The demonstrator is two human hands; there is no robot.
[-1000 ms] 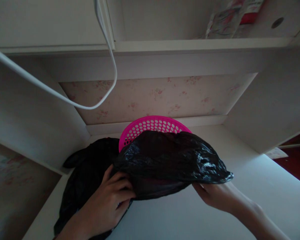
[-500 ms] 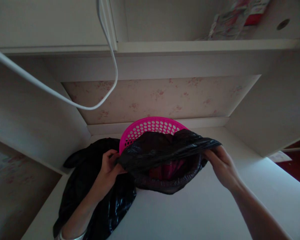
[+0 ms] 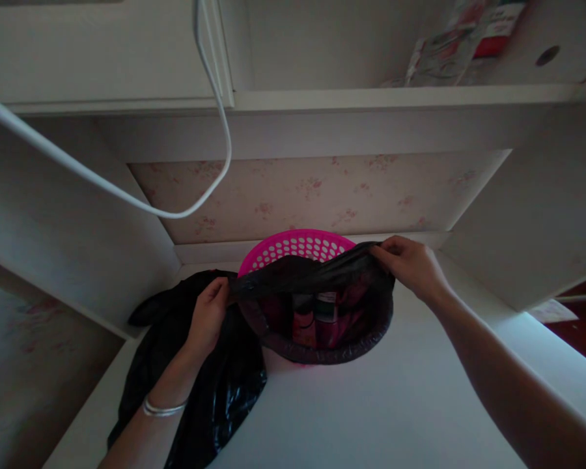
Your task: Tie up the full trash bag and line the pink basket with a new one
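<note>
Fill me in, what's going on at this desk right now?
A person is working a black plastic bag over a pink perforated basket on a white desk. The left hand pinches the bag's edge on one side, the right hand holds it on the other, with the mouth stretched open between them. The bag covers the basket's near rim; the far rim is bare. Another black bag lies crumpled under the left arm.

Left hand [image 3: 209,317]: reaching forward from the near left, fingers curled shut in a pinch, back of hand facing up, forearm bare.
Right hand [image 3: 410,266]: extended farther, arm stretched in from the near right, fingers closed in a pinch, knuckles up, wrist straight.
</note>
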